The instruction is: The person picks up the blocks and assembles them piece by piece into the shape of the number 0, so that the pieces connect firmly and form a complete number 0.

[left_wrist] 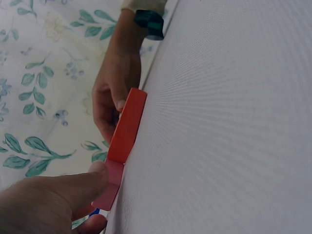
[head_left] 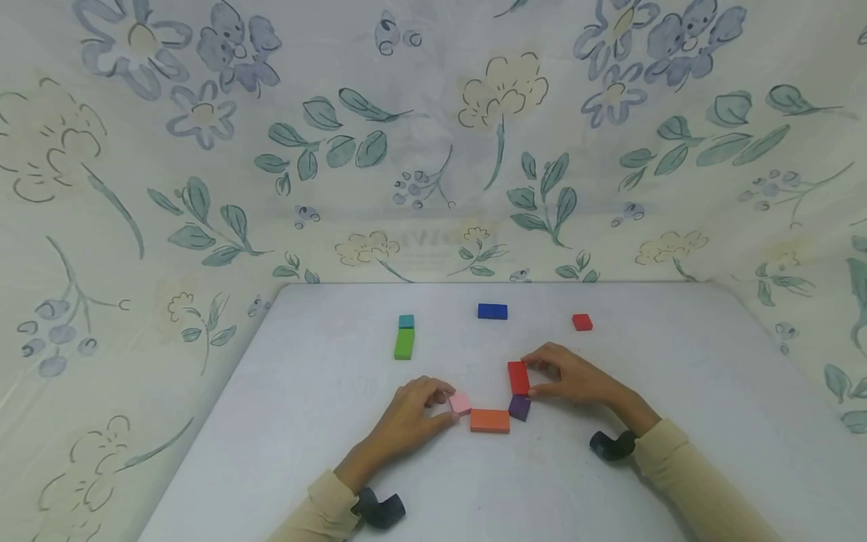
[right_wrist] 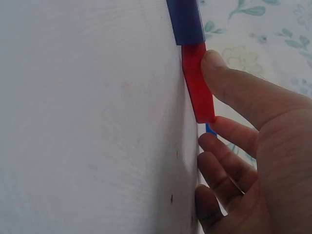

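My left hand [head_left: 415,412] pinches a pink block [head_left: 460,403] between thumb and fingers on the table. The pink block meets the left end of an orange block [head_left: 490,421], which lies lengthwise across. At the orange block's right end a small purple block [head_left: 519,407] sits turned at an angle. A long red block [head_left: 518,378] extends from the purple one towards the back. My right hand [head_left: 572,376] pinches this red block, thumb near its purple end and index finger at its far end, as the right wrist view shows. The other right fingers [right_wrist: 226,163] curl loosely.
Farther back on the white table [head_left: 325,391] lie a teal block [head_left: 406,321] touching a green block [head_left: 404,344], a blue block [head_left: 492,312] and a small red block [head_left: 582,322]. A flowered cloth [head_left: 433,150] hangs behind and at the sides.
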A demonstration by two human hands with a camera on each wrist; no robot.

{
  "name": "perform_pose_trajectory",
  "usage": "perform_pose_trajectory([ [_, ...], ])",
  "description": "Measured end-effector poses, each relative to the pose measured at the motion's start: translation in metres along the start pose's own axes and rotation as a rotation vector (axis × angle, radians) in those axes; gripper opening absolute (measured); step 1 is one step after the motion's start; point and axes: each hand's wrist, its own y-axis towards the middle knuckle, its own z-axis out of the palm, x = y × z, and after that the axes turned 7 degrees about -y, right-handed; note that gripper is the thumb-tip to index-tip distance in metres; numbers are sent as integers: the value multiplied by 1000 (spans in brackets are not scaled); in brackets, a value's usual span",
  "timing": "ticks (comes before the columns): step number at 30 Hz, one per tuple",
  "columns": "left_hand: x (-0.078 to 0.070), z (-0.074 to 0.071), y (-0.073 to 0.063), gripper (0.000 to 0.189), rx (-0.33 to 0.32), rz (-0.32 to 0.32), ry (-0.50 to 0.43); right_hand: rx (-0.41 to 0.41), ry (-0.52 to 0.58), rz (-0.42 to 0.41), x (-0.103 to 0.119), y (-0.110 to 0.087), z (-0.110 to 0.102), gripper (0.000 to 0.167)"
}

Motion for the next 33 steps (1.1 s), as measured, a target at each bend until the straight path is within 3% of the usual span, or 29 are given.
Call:
perform_pose_trajectory([
  [7,2,0,0,44,-12,-16,-67,7,9,11,-1,0,1,60],
  [16,1,-6,0,25,-90,5,-117,2,11,5,-1,0,2,59],
  [21,7,-21,4,18,-155,-21,-126,0,12,1,-1,-1,1,59],
  [26,23,-45,13,22,-198,-76,-93,-4,6,-4,0,-1,1,59],
  [33,40,-78,36,43,-103,-181,5,-8,15,2,0,-1,3,59],
])
